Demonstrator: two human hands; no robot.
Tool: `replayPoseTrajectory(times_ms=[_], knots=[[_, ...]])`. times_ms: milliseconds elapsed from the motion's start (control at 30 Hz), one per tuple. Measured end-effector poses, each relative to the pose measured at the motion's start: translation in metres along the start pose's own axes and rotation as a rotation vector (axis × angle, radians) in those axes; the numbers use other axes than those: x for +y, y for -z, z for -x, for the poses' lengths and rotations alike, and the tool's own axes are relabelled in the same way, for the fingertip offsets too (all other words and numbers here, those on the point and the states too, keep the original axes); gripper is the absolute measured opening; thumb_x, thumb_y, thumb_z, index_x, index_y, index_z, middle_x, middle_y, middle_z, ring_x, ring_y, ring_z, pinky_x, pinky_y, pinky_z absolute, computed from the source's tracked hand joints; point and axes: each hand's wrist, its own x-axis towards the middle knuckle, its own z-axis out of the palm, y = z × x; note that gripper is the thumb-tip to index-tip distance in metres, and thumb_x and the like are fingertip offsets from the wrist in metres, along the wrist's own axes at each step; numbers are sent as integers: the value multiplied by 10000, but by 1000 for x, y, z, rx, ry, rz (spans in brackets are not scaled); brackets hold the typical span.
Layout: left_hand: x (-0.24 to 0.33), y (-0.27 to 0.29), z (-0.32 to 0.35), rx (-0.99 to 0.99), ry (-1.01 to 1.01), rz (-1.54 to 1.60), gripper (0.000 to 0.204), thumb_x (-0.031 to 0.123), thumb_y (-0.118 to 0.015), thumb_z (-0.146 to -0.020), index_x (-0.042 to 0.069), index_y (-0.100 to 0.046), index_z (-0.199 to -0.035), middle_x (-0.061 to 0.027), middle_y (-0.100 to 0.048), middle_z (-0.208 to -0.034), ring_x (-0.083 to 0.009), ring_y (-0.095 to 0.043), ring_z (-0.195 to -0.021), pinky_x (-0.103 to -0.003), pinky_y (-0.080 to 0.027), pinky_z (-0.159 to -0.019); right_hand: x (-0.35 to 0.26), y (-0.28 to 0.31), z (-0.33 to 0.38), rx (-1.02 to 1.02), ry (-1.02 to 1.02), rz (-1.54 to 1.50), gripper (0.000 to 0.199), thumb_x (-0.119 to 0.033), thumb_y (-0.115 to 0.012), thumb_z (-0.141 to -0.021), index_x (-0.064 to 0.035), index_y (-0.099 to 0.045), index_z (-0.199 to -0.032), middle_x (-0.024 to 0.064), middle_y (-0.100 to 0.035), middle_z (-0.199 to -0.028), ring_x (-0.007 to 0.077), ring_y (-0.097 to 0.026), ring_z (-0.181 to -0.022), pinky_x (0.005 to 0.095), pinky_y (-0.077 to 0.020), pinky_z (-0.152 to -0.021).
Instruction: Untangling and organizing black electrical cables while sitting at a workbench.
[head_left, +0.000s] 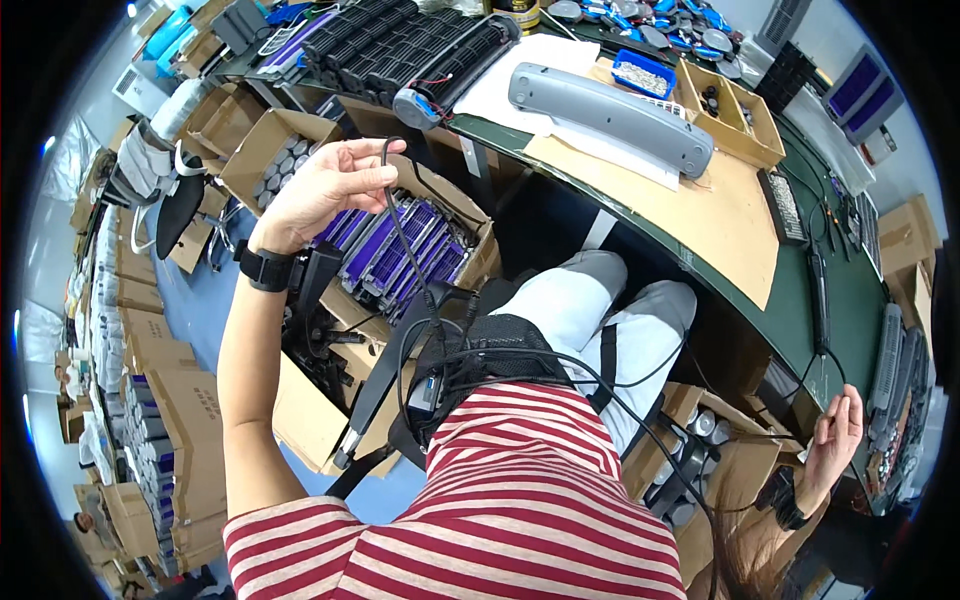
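My left hand (335, 190) is raised to the left of my lap, with a thin black cable (405, 235) pinched between thumb and fingers. That cable runs down to a black waist belt (520, 345), where several cables and a small dark device (425, 393) sit. Off to the right, my right hand (835, 440) is beside the table's edge, fingers stretched upward and slightly bent. A dark cable passes close to it; no held thing shows there. Nearest on the table is a black stick-shaped corded tool (820, 300). A long grey housing (610, 118) lies farther off on white paper.
The green table (850, 345) curves ahead and right, bearing black roller-like units (385, 45), a blue tray (643, 75) and a divided cardboard box (735, 115). Under my left arm stands a carton of purple-and-grey parts (410, 255). Another open carton (700, 440) is by my right leg.
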Motion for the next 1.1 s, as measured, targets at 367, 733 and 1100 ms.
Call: replayPoseTrajectory(times_ms=[367, 733, 1100], knots=[[8, 2, 29, 54, -51, -109, 571, 237, -731, -836, 21, -496, -1309, -10, -672, -887, -62, -644, -745, -170, -530, -705, 56, -144, -2, -805, -347, 287, 148, -59, -558, -936, 13, -627, -1046, 59, -647, -822, 104, -602, -697, 231, -505, -667], [16, -6, 38, 77, -92, -161, 447, 223, -726, -839, 44, -558, -1212, 12, -667, -866, -49, -633, -728, -168, -523, -686, 104, -193, 24, -1212, -163, 548, 424, -100, -686, -810, -30, -566, -1211, 121, -636, -1109, 201, -610, -922, 316, -489, -777], [16, -5, 41, 83, -102, -166, 467, 223, -728, -840, 24, -537, -1217, 6, -652, -877, -46, -632, -753, -164, -527, -691, 108, -169, 8, -1072, -486, 530, 132, -122, -598, -919, 3, -636, -934, -12, -570, -706, 49, -520, -623, 217, -445, -566]])
